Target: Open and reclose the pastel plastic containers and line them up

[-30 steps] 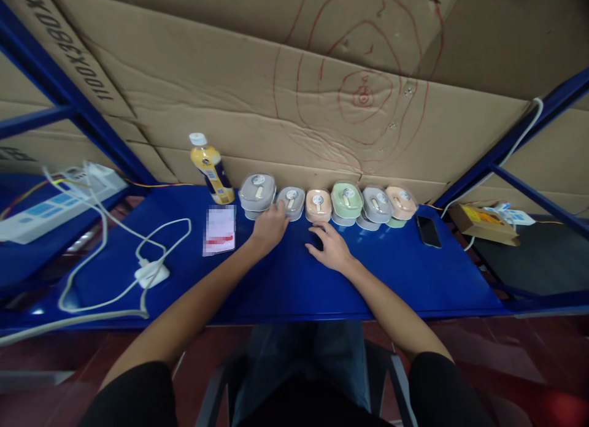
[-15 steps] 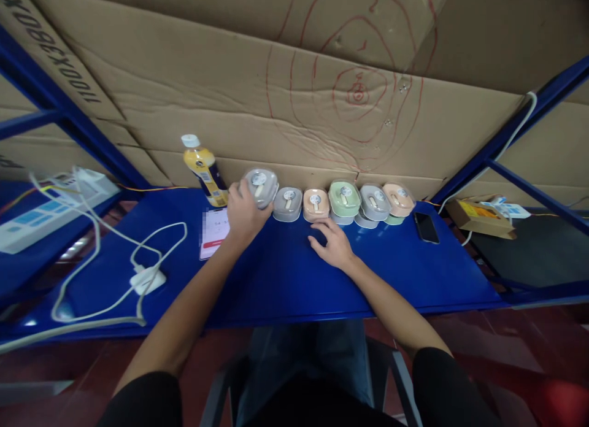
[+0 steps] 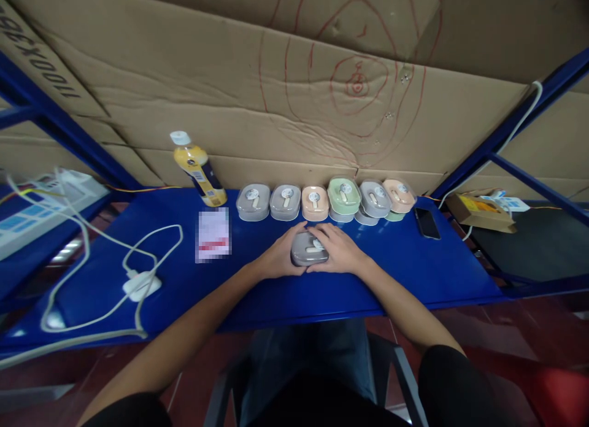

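A grey lidded box (image 3: pixel 307 251) lies on the blue table (image 3: pixel 391 273) in front of me. My left hand (image 3: pixel 277 260) grips its left side and my right hand (image 3: pixel 338 250) wraps over its right side and lid. Behind them, along the cardboard wall, stands a row of similar boxes: two grey ones (image 3: pixel 253 201), a peach one (image 3: pixel 315 203), a green one (image 3: pixel 344 196) stacked on another, a grey one (image 3: pixel 373 199) and a peach one (image 3: pixel 399 197), both on top of others.
A yellow drink bottle (image 3: pixel 199 170) stands at the back left beside a white card (image 3: pixel 212 235). A white charger and cable (image 3: pixel 140 283) lie further left, near a power strip (image 3: pixel 27 215). A black phone (image 3: pixel 426 223) lies at the right, a cardboard box (image 3: pixel 478 210) beyond it.
My left hand lifted a grey box from the left stack of the row and brought it down to the table in front of me. My right hand closed onto it.
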Tool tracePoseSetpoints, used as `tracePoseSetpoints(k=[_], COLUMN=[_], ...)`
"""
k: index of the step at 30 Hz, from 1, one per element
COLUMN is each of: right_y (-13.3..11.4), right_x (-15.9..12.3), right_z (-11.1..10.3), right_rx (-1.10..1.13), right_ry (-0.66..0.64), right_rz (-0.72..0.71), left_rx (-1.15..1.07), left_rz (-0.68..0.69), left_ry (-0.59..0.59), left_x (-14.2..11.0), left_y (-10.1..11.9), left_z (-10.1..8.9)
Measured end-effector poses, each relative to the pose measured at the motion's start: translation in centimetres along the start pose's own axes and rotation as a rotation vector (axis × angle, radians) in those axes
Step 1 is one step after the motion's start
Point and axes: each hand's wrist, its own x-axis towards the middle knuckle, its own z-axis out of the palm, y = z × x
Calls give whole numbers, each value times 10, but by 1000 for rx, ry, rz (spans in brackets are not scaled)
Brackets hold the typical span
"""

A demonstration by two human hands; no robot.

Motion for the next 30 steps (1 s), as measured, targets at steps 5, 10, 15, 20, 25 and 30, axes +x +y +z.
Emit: tracePoseSetpoints(k=[5,10,15,20,25,30], right_y=[1,24,46,45,45,44], right_x=[-8,-20,-26,-26,-27,-26], right_z=[8,1,-8,-10,-9,-8], right_rx=[75,272,303,280,281,279], right_ry=[43,209,395,425,391,359], right_rz=[72,177,261,260,279,313], left_rx=[-40,94,204,215,252,213], left_rz=[-49,49,143,124,3,-21], left_ry=[17,14,-9,65,168,134], left_x=[-3,-6,-9,-9,-13,-13], left_y=[-5,-7,-4,-2,-18,-17], left_z=[6,7,5,-7,-27,-28])
